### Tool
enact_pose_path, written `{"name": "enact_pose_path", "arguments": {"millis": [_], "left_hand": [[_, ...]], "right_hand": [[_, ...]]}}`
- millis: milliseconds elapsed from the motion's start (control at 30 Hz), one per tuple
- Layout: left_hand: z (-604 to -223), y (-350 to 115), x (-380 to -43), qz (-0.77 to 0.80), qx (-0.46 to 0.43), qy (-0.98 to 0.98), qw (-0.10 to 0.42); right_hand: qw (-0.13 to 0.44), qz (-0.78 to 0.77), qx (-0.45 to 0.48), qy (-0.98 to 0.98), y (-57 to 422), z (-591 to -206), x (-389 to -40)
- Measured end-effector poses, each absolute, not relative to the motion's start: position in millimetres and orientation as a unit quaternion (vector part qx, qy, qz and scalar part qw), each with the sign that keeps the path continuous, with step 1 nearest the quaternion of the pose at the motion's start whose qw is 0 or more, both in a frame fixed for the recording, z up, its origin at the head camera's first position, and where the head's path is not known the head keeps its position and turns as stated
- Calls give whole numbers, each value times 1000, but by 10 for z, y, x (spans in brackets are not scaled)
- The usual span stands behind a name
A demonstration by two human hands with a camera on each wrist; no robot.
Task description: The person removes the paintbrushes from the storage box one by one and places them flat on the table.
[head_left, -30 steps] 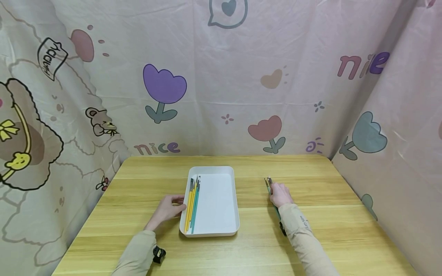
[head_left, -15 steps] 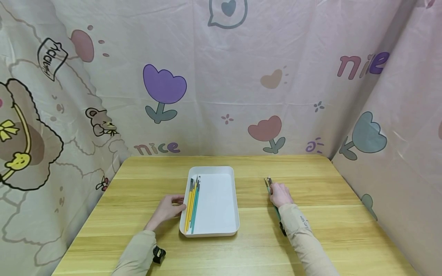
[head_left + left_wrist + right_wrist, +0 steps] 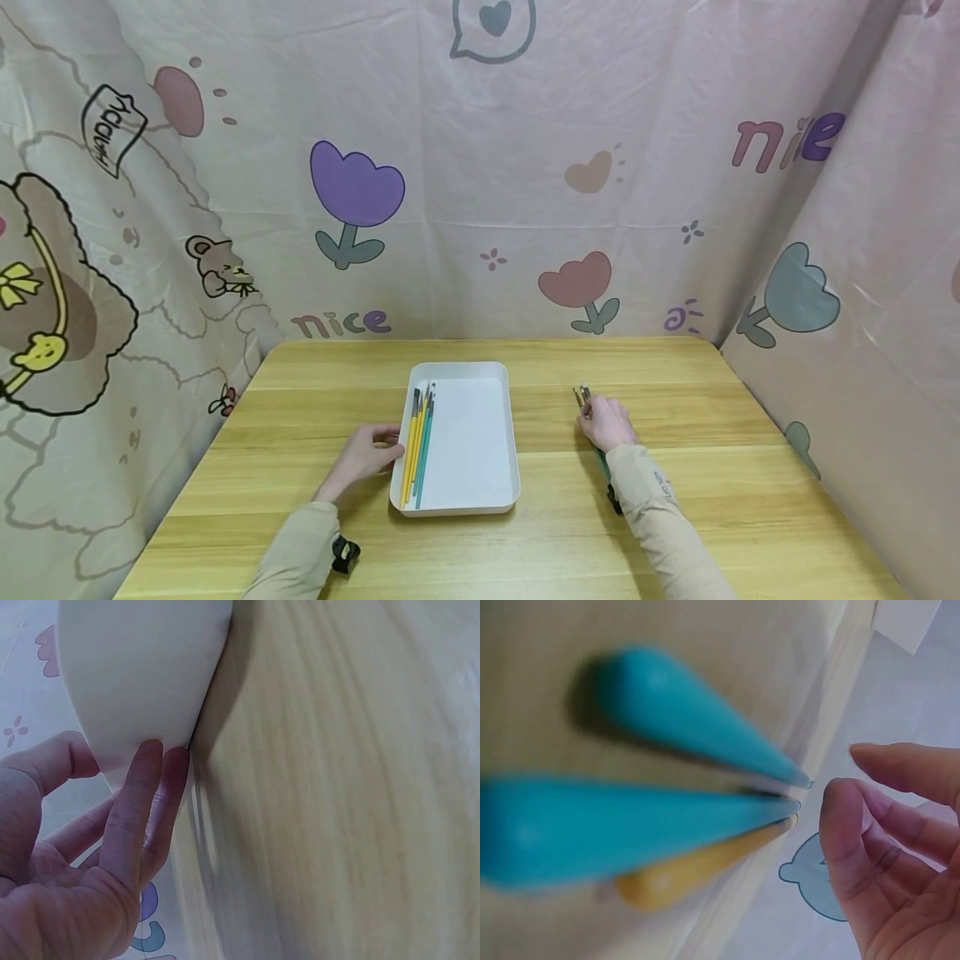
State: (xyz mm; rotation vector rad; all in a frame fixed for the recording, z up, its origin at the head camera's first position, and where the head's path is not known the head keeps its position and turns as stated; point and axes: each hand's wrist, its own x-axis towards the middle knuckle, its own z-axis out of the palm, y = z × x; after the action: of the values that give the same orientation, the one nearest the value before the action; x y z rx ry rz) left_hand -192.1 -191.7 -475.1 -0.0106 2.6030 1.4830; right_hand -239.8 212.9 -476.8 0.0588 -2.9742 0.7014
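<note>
In the head view, a white rectangular tray [image 3: 474,446] lies on the table, with several yellow and teal paintbrushes [image 3: 417,450] along its left side. My left hand [image 3: 369,454] holds the tray's left edge; in the left wrist view, the thumb meets the rim and the other fingers rest against the outer wall. To the tray's right, my right hand [image 3: 609,425] is over a small group of paintbrushes [image 3: 602,460], partly hiding them. Two teal handles [image 3: 697,724] and a yellow one [image 3: 705,866] show in the right wrist view. The right thumb and fingers look apart there, around no brush.
The wooden table [image 3: 330,367] reaches back to a printed cloth backdrop [image 3: 480,183]. More cloth hangs along the left and right sides. Bare wood shows between the tray and the right-hand brushes.
My right hand has shifted slightly left over the brushes, and its fingers have changed position a little. The left hand and the tray stay where they were.
</note>
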Motion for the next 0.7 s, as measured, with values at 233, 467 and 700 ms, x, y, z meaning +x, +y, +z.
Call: {"name": "enact_pose_path", "arguments": {"millis": [233, 467, 700], "left_hand": [[-4746, -1913, -1926, 492, 2, 867, 74], [-4747, -1918, -1917, 492, -4, 867, 74], [-4739, -1917, -1913, 495, 3, 866, 75]], "right_hand": [[53, 272, 21, -960, 2109, -4775, -2401], [48, 302, 11, -952, 2056, -4753, -2380], [55, 310, 20, -949, 1957, -4742, -2378]]}}
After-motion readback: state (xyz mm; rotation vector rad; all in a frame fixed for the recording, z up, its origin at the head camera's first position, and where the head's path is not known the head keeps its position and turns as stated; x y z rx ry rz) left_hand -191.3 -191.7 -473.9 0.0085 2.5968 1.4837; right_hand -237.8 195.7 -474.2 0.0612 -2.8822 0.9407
